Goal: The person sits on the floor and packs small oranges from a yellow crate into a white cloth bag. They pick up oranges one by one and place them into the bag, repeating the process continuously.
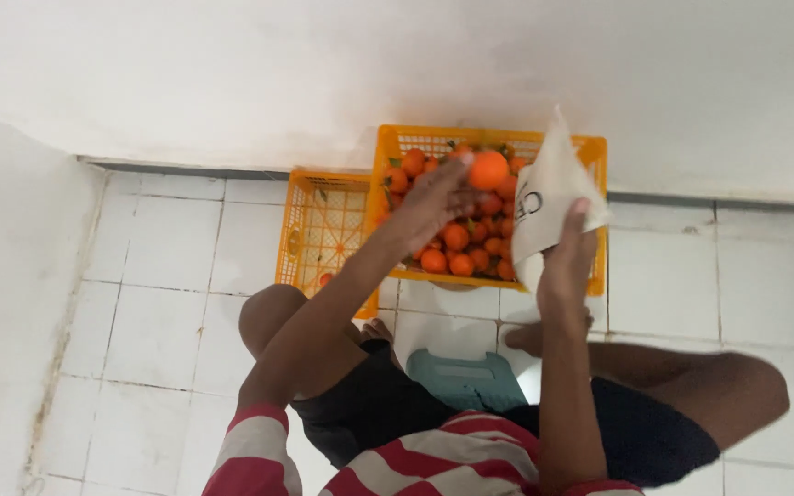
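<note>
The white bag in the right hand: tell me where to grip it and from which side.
Grip the white bag at its lower gathered edge, coming from below, where the right hand pinches it now. Its upper corner points up freely, leaving the side facing the orange unobstructed.

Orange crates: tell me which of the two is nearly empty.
The crate on the left, against the wall, is nearly empty, with bare mesh showing. The other crate is heaped with oranges.

A second orange crate (322, 230), nearly empty, stands left of centre against the white wall (323, 73). White floor tiles (158, 303) with dark grout fill the lower frame. A teal scale (464, 377) lies at lower centre.
</note>
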